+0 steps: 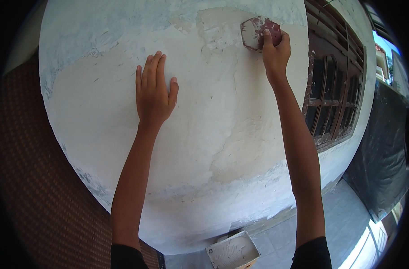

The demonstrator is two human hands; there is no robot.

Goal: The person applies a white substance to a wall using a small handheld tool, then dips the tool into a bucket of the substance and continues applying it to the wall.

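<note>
Against the upper part of the wall (191, 112), my right hand (277, 51) grips a flat, reddish-brown putty spreader (272, 30) smeared with pale putty. The thumb lies over its face, and the fingers behind it are partly hidden. My left hand (154, 96) lies flat on the wall to the left and lower down, fingers stretched out and holding nothing. Beige filler patches and bluish-white paint cover the wall, with an uneven edge of filler running down between my two arms.
On the floor below stands a whitish rectangular tub (233, 251) with pale paste in it. A brown wooden window (334, 89) is to the right of the wall patch. Dark sheeting (379, 148) hangs farther right. A brown woven-looking surface (47, 170) borders the left side.
</note>
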